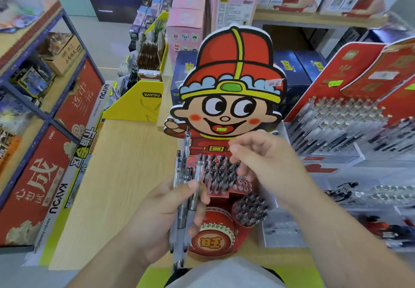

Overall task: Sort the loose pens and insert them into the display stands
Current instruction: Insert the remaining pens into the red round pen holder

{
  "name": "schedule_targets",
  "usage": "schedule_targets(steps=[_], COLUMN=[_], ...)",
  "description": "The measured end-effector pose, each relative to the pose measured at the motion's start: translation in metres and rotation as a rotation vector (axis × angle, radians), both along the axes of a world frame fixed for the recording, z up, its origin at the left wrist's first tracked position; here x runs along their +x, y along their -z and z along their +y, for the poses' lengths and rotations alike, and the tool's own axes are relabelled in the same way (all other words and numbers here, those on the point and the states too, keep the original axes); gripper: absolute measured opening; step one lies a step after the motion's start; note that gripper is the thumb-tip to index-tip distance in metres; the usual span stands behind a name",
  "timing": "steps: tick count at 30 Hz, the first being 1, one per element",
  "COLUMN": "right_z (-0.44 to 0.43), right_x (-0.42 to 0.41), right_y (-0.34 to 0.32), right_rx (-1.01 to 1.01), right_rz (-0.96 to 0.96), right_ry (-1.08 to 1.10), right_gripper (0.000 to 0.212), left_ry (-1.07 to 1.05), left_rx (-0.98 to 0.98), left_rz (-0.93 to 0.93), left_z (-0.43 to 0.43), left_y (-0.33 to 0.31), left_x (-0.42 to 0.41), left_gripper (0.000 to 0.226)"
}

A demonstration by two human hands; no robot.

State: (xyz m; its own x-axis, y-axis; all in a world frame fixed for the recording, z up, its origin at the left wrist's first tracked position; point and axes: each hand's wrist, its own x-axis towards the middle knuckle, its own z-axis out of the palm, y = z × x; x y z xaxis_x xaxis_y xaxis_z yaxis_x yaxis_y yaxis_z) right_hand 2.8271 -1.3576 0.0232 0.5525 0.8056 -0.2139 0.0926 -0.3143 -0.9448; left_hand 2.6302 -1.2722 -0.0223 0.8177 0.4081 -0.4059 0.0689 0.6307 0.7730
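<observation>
Your left hand (166, 209) grips a bundle of loose pens (183, 175), held just left of the red cartoon stand (233, 67). Your right hand (267, 164) hovers over the stand's filled pen rows (220, 175), fingers loosely curled and seemingly empty. You look mid-insertion: next, pinch one pen from the bundle and seat it upright in a free hole (244, 184) under your right fingertips. Far left of your left hand a red carton (42, 175) reads "成"; beyond that hand a yellow box (139, 105) says KAYOU; below your right hand the drum (213, 240) bears "旺"
</observation>
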Motion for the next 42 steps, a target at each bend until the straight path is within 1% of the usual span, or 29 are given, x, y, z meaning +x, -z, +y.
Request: schedule_targets(steps=[2,4,7,9,11,14,17,20,21,24,29,32,35,42], right_z=[0.001,0.002,0.002,0.001,0.001,0.002,0.002,-0.003,-0.004,-0.01,-0.017,-0.022,-0.023,-0.018], right_x=[-0.019,-0.034,-0.043,-0.046,-0.047,-0.049,-0.047,-0.032,-0.025,-0.002,0.024,0.034,0.038,0.039], right_y=[-0.003,-0.001,0.003,0.004,0.007,0.011,0.014,0.011,0.009,0.0,-0.004,0.001,0.009,0.014], right_rx=[-0.023,0.002,0.026,0.013,-0.01,-0.015,0.03,0.097,0.132,0.228,0.322,0.346,0.35,0.369], right_rz=[0.068,0.11,0.122,0.13,0.125,0.121,0.263,0.298,0.295,0.22,0.089,0.016,-0.042,-0.042], right_ry=[-0.103,-0.151,-0.147,-0.148,-0.139,-0.103,0.001,0.14,0.18,0.231,0.225,0.202,0.154,0.047], right_gripper=[0.006,0.004,0.01,0.011,0.011,0.013,0.017,0.009,0.007,0.013,0.02,0.02,0.02,0.018], left_ry=[-0.011,-0.016,0.017,0.016,0.009,-0.008,-0.066,-0.133,-0.165,-0.261,-0.409,-0.477,-0.553,-0.63], left_rx=[0.033,0.052,0.067,0.063,0.06,0.069,0.088,0.113,0.118,0.113,-0.039,-0.102,-0.112,-0.102], left_rz=[-0.019,-0.043,-0.045,-0.021,-0.004,0.047,0.139,0.184,0.189,0.203,0.168,0.146,0.136,0.133], left_z=[-0.001,-0.001,0.001,0.003,0.005,0.007,0.006,0.003,0.002,-0.002,-0.011,-0.019,-0.025,-0.033], left_y=[-0.003,-0.006,-0.008,-0.007,-0.006,-0.005,-0.001,0.001,0.002,0.003,-0.006,-0.012,-0.013,-0.014], left_x=[0.001,0.0,-0.005,-0.008,-0.011,-0.014,-0.016,-0.017,-0.018,-0.016,-0.008,0.0,0.007,0.013], left_gripper=[0.038,0.033,0.036,0.039,0.036,0.03,0.025,0.019,0.019,0.028,0.04,0.038,0.032,0.03])
